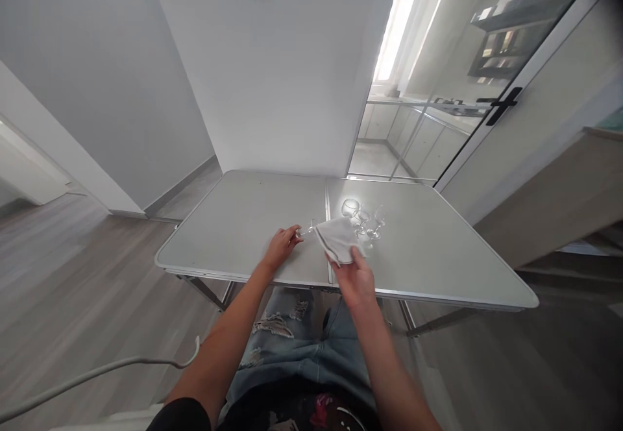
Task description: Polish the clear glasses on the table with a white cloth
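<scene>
My left hand (281, 246) pinches the stem of a clear wine glass (307, 229) that lies sideways over the grey folding table (233, 223). A white cloth (337, 239) covers the bowl of that glass, and my right hand (356, 276) grips the cloth from below. Just beyond the cloth stand three more clear glasses (363, 217), close together near the table's middle seam.
A white wall stands behind the table. A glass sliding door (452, 87) with a black handle is at the right, a kitchen behind it. A wooden counter (559, 191) sits far right. A white cable (97, 372) crosses the wood floor at lower left.
</scene>
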Available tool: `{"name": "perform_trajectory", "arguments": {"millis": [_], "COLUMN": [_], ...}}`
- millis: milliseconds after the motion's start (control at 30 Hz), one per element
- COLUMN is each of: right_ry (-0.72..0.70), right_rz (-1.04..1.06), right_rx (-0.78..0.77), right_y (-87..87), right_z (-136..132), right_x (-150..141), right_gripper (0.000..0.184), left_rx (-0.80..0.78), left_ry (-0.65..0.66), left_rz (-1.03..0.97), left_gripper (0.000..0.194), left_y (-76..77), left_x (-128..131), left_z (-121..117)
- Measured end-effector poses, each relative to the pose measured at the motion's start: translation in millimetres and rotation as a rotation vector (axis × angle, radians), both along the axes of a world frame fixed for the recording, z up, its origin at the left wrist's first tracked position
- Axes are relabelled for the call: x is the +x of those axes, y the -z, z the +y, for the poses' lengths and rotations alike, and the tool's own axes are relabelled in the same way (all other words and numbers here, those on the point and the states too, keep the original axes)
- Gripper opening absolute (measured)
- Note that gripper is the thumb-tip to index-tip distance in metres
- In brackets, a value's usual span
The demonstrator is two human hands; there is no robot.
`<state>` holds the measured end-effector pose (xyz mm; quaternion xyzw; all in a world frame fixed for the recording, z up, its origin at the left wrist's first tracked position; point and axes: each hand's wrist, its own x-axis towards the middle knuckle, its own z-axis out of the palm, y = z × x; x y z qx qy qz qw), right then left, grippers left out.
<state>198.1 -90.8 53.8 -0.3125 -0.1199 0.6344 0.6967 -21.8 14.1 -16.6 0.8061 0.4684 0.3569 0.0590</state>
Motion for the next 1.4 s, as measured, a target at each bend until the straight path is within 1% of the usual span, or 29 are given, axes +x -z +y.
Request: {"name": "perform_trajectory", "arguments": {"millis": [100,133,167,233,300,367,433,500,567,667,833,900,1000,1067,1133,1200,1333,1400], "right_ry": [0.362,0.451,0.503,0.539,0.545,0.503,0.336,0.152,0.054,-0.045,-0.312,-0.378,-0.445,-0.485,-0.497,-0.492,-0.537,-0.545], "right_rz": [-0.237,-0.312,-0.374,-0.467,-0.623,-0.890,-1.156,-1.288,-1.293,-1.238,-1.195,-1.134,-1.032,-0.951,-0.869,-0.821,-0.718,-0.640], "right_rx": [-0.003,-0.007,-0.017,-0.052,-0.053,0.015,0.160,0.291,0.343,0.353,0.408,0.417,0.432,0.429,0.402,0.341,0.136,0.048], "right_y": [-4.1,-5.2,-5.8,-5.5,-3.9,-1.7,0.5,2.4,3.2,1.3,-8.0,-12.0,-16.4,-17.6,-16.8,-14.2,-5.6,-2.3], "right_z": [9,14,20,32,40,44,44,42,44,54,73,77,79,80,82,84,89,92], "right_x": [9,12,13,13,7,-1,-10,-15,-13,-2,18,20,18,17,16,16,16,16], "right_gripper": [0.036,0.039,0.042,0.045,0.046,0.041,0.033,0.027,0.022,0.021,0.021,0.030,0.050,0.057,0.059,0.058,0.055,0.045], "left_rx": [0.003,0.008,0.014,0.019,0.020,0.031,0.063,0.097,0.119,0.142,0.192,0.192,0.190,0.200,0.213,0.227,0.237,0.227], "left_ry": [0.020,0.024,0.028,0.042,0.060,0.085,0.109,0.114,0.109,0.101,0.103,0.102,0.111,0.112,0.109,0.117,0.123,0.132], "left_rz": [-0.002,-0.006,-0.008,-0.001,0.015,0.030,0.041,0.054,0.074,0.107,0.116,0.110,0.110,0.110,0.107,0.113,0.144,0.153], "left_gripper": [0.036,0.036,0.036,0.037,0.037,0.037,0.039,0.040,0.041,0.041,0.039,0.038,0.037,0.036,0.036,0.036,0.035,0.035], "left_y": [0.4,0.2,-0.2,-1.3,-2.5,-2.8,-2.0,-0.3,1.5,3.5,5.2,4.5,2.4,1.6,1.9,3.1,5.6,5.8], "left_x": [0,1,1,1,1,2,1,0,-2,-3,-3,-3,-3,-3,-3,-3,-2,-3], "left_z": [0,0,-1,-2,-3,-3,-3,-2,-1,0,0,0,-1,-1,-2,-2,-2,-2]}}
